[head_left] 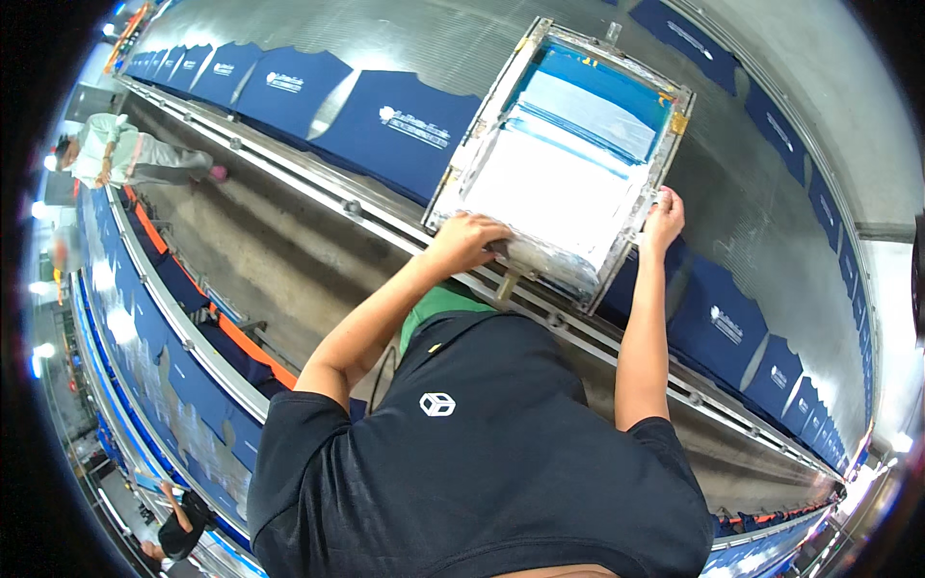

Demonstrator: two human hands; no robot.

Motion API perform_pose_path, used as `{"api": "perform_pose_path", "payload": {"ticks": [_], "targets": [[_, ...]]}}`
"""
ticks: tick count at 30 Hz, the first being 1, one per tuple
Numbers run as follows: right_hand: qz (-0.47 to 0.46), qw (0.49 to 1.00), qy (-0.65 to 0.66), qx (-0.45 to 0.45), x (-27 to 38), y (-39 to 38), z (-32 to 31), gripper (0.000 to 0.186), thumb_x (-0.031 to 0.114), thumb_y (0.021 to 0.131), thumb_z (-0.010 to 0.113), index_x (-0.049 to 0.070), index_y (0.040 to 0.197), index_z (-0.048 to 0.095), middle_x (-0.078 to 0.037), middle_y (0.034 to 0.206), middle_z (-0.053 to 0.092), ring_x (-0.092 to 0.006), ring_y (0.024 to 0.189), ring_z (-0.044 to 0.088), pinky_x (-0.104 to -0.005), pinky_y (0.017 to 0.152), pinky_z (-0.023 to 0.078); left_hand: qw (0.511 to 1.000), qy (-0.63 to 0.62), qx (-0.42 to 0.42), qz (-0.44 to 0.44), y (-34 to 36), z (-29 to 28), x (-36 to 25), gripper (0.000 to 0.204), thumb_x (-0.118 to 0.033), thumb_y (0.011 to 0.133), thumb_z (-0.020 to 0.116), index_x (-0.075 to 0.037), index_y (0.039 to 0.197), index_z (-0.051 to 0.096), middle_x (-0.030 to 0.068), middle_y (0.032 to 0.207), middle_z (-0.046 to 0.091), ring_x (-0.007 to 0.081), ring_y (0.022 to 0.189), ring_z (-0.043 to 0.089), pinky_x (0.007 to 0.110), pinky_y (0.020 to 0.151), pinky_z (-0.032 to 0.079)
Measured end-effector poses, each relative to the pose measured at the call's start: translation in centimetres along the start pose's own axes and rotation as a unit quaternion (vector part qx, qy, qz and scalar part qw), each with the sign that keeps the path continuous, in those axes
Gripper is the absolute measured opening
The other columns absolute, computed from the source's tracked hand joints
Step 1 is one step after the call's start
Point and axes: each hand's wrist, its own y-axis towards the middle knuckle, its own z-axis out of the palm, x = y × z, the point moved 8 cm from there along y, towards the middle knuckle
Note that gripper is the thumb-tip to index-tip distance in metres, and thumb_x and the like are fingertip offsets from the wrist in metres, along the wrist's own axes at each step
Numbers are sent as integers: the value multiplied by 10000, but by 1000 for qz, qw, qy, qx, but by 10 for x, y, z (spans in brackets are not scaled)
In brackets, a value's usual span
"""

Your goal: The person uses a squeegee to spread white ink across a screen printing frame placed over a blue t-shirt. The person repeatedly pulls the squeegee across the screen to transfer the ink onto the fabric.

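The left hand (469, 241) is clenched around the squeegee (540, 258) at the near end of the printing frame (564, 159); the right hand (663, 218) grips the frame's right edge. The frame lies on the long table (453, 48), navy shirts (400, 130) lined either side

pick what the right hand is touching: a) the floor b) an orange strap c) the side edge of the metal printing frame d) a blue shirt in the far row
c, the right hand rests against the side rail of the printing frame, while the left hand grips its near end.
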Motion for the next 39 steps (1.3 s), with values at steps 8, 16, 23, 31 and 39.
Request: {"api": "perform_pose_path", "payload": {"ticks": [8, 16, 23, 31, 39], "targets": [[36, 997, 62, 21, 71, -108, 238, 264, 248, 1073, 562, 34, 1077, 717, -84, 893, 704, -139, 619, 592, -335, 599, 491, 982, 171, 41, -66, -53, -154, 234, 371, -222, 771, 838, -174, 1132, 767, -7, 1219, 739, 194, 1186, 641, 398, 990, 458], [71, 997, -42, -9, 84, -133, 308, 254, 270, 1060, 557, 76, 1088, 718, -158, 1003, 752, -348, 923, 726, -428, 820, 547, 990, 131, 50, -30, -77, -195, 310, 457, -26, 777, 691, -257, 1159, 792, -22, 1122, 780, 202, 1070, 692, 426, 940, 512], [82, 993, -84, 34, 81, -130, 311, 245, 289, 1056, 556, 122, 1107, 727, -182, 911, 730, -373, 815, 701, -449, 753, 539, 990, 130, 43, -23, 49, -214, 337, 359, -118, 818, 718, -273, 1131, 804, 57, 947, 782, 275, 879, 743, 429, 797, 597], [-207, 925, -234, 218, 259, -94, 327, 589, 436, 819, 838, 83, 1274, 717, -122, 1283, 669, -318, 1203, 603, -425, 1024, 492, 973, 135, 182, -37, 177, -215, 384, 433, -269, 762, 781, -198, 1189, 774, 110, 1040, 778, 327, 963, 738, 436, 833, 590], [-69, 887, -334, 311, 185, -88, 381, 442, 307, 733, 897, 74, 1092, 789, -182, 1001, 764, -350, 966, 730, -446, 881, 575, 969, 158, 175, -76, 174, -209, 376, 383, -237, 797, 721, -250, 1173, 792, 89, 1009, 784, 300, 931, 745, 412, 805, 588]]}}
